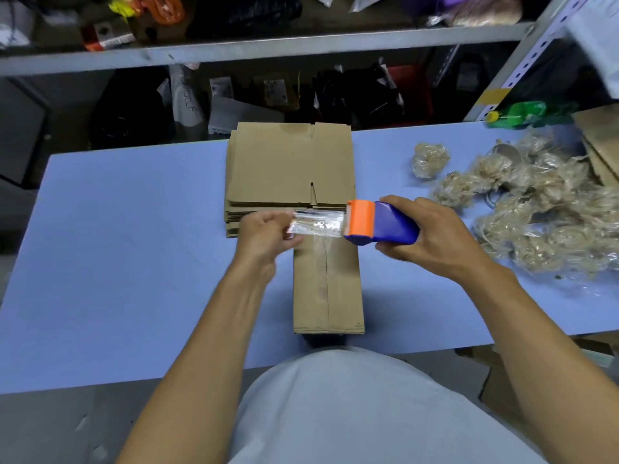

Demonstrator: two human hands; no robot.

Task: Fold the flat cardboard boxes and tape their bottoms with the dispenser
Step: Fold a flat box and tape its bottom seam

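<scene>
A folded cardboard box point(328, 289) stands on the blue table point(134, 246) right in front of me, its two bottom flaps meeting in a centre seam with clear tape along it. Behind it lies a stack of flat cardboard boxes point(289, 162). My right hand point(432, 239) grips a blue and orange tape dispenser point(382, 222) above the box's far end. My left hand point(264, 234) pinches the free end of a strip of clear tape point(318, 223) stretched out from the dispenser's mouth.
Crumpled wads of used tape and plastic point(536, 209) are heaped on the table's right side, with a green bottle point(522, 114) and more cardboard point(599, 145) behind them. Metal shelving point(268, 50) full of bags runs along the far edge.
</scene>
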